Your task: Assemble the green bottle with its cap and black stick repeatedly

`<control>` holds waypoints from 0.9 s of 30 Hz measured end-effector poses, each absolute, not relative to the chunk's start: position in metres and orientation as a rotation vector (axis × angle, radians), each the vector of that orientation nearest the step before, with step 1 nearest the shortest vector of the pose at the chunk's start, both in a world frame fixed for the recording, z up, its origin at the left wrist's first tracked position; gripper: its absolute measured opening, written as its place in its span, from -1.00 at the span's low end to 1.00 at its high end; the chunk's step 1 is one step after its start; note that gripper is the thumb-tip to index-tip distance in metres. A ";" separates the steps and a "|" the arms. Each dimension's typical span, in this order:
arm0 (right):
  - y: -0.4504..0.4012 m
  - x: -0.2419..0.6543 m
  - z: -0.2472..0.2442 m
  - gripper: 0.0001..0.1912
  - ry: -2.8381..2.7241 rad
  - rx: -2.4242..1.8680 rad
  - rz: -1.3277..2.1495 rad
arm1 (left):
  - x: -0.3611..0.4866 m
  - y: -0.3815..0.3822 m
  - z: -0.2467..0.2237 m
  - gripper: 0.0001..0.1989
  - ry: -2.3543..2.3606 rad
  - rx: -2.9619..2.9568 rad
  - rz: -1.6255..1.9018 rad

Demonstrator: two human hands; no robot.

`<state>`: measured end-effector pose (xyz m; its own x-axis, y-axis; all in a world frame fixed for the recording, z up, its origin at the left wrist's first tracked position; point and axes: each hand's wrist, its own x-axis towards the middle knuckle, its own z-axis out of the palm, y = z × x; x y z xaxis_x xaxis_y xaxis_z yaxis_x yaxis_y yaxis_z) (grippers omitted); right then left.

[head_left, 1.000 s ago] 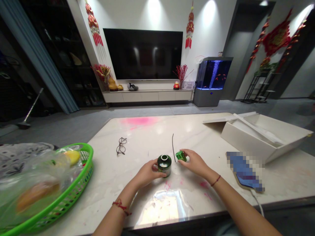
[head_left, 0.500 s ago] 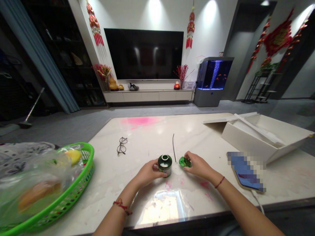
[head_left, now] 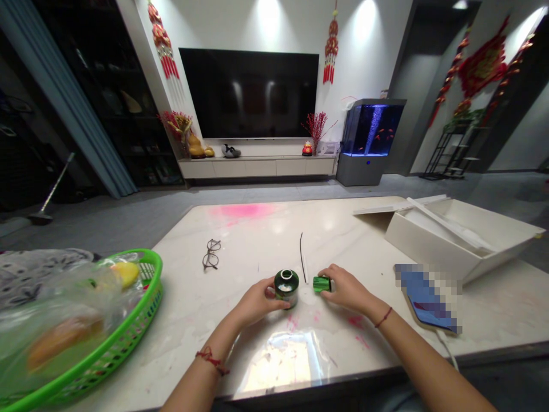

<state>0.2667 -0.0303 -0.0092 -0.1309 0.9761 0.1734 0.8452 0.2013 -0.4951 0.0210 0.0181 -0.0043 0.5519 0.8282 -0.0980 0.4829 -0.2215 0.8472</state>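
Finds at far left a green basket (head_left: 108, 353) with bagged items inside. Continues across the worktop (head_left: 253, 240) to folded eyeglasses (head_left: 211, 254). Clasps an upright dark green jar (head_left: 286, 290) in the left hand (head_left: 257, 303), with thumb and fingers around its sides. Passes a thin black strip (head_left: 302, 254) just beyond the gap between jar and cap. Pinches the green cap (head_left: 321, 284), tipped sideways, between fingers and thumb of the right hand (head_left: 345, 290). Ends with a pixelated phone (head_left: 429, 303) near a white open box (head_left: 433, 246).
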 end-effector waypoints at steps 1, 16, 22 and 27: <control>-0.030 0.266 -0.009 -0.69 -2.011 -1.680 0.399 | 0.021 0.018 -0.004 -0.44 1.068 1.872 0.473; -0.031 0.261 -0.008 -0.67 -1.992 -1.684 0.452 | 0.021 0.016 -0.001 -0.46 1.078 1.864 0.474; -0.029 0.261 -0.011 -0.70 -1.988 -1.733 0.419 | 0.022 0.016 -0.001 -0.47 1.070 1.870 0.468; -0.028 0.261 -0.007 -0.72 -1.984 -1.841 0.408 | 0.022 0.016 0.000 -0.47 1.074 1.875 0.476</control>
<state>0.2614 -0.0281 -0.0068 -0.0512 0.9944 0.0928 0.8772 0.0892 -0.4717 0.0220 0.0156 0.0004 0.5494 0.8299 -0.0974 0.4852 -0.2220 0.8458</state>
